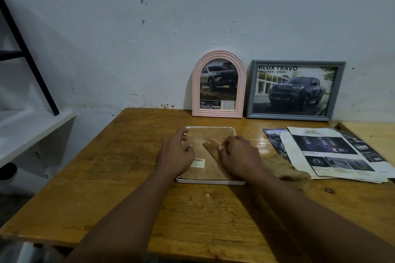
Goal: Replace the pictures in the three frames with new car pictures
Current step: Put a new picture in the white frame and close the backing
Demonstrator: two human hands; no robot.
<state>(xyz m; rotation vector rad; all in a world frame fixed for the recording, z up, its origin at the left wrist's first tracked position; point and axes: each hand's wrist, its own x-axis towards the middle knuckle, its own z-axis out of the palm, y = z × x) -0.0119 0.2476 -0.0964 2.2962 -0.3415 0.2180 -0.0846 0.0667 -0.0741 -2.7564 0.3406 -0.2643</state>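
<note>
A white-rimmed frame [210,181] lies face down in the middle of the wooden table, its brown backing board up, with a small barcode label. My left hand [176,153] rests on the frame's left edge, fingers curled over the rim. My right hand [238,155] presses on the backing by its folded stand flap [211,148]. A pink arched frame [219,84] and a grey rectangular frame [296,89] lean on the wall behind, each showing a pickup truck picture. Loose car brochure pages [333,153] lie to the right.
The wooden table [119,177] has open surface at left and front. A brown cloth [286,174] lies right of the face-down frame. A white shelf [32,128] with a black metal leg stands at the left. A lighter table [372,134] adjoins at far right.
</note>
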